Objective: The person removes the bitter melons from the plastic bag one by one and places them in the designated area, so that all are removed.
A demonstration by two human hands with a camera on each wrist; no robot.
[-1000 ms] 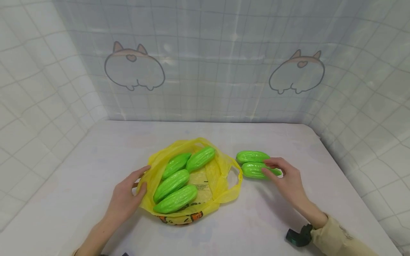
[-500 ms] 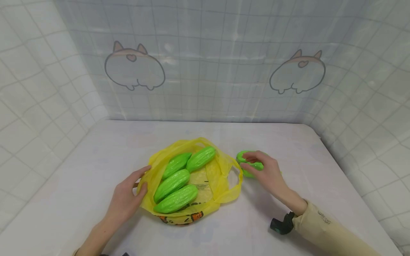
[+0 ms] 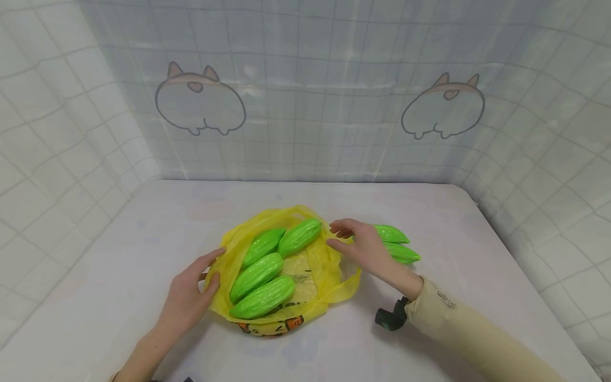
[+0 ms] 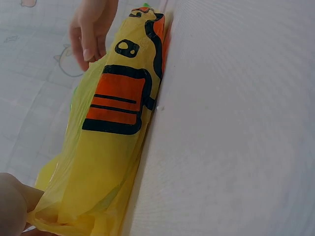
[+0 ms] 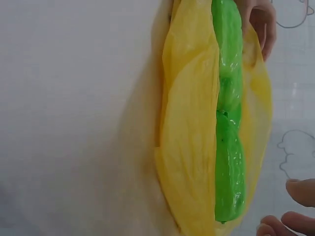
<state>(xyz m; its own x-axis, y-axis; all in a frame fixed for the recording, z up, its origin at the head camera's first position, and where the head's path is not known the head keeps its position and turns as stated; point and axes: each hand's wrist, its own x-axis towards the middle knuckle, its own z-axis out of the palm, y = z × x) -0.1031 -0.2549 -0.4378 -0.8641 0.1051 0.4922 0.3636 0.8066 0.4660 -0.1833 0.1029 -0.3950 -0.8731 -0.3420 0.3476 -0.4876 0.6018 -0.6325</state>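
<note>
A yellow plastic bag (image 3: 334,286) lies on its side-spread base with its mouth held wide, and several glossy green bitter melons (image 3: 262,297) rest inside it. My left hand (image 3: 188,289) pinches the bag's left rim between thumb and fingers; the left wrist view shows this hand (image 4: 12,206) at the gathered plastic. Over the bag's right rim hovers my right hand (image 3: 365,246), its fingers loosely bent and nothing in its grasp. Behind that hand, two more bitter melons (image 3: 403,253) lie side by side on the table, partly hidden by it.
The white table (image 3: 157,233) meets tiled-pattern curtains (image 3: 324,106) at its back and sides. A black wrist device (image 3: 392,317) sticks out below the right sleeve (image 3: 472,331). Orange and black print (image 4: 115,101) marks the bag's front.
My right hand has moved left, from over the two loose bitter melons to the bag's right rim, without taking one along. The left hand keeps its place on the bag.
</note>
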